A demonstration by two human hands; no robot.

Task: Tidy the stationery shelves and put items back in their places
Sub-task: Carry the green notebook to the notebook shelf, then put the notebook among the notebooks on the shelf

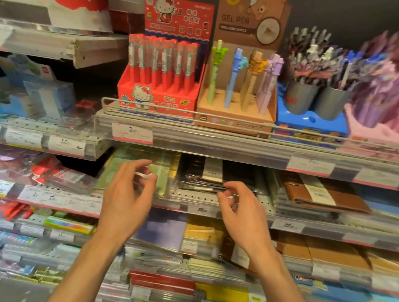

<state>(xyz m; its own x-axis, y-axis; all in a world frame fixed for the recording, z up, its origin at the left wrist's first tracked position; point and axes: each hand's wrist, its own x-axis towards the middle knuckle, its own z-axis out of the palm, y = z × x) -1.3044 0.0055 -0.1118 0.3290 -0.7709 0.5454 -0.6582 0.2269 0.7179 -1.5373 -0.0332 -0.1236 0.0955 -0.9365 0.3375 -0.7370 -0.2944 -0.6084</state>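
Observation:
My left hand [125, 197] is raised in front of the third shelf, thumb and forefinger pinching a small clear packet with a white strip [142, 174]. To its right, my right hand [239, 210] has its fingers curled, with the fingertips pinching the near end of a clear-wrapped black pen pack [202, 186]. This pack lies on a stack of dark notebooks [215, 173]. Green-patterned notebooks [160, 171] stand behind my left hand. Motion blur hides what the packet contains.
Above, behind a wire rail [197, 115], stand a red Hello Kitty pen box [159, 74], a brown gel pen box [238, 86], grey pen cups [301, 97] and a pink display [389, 115]. Brown leather notebooks [323, 194] lie right. Lower shelves hold several notebook stacks.

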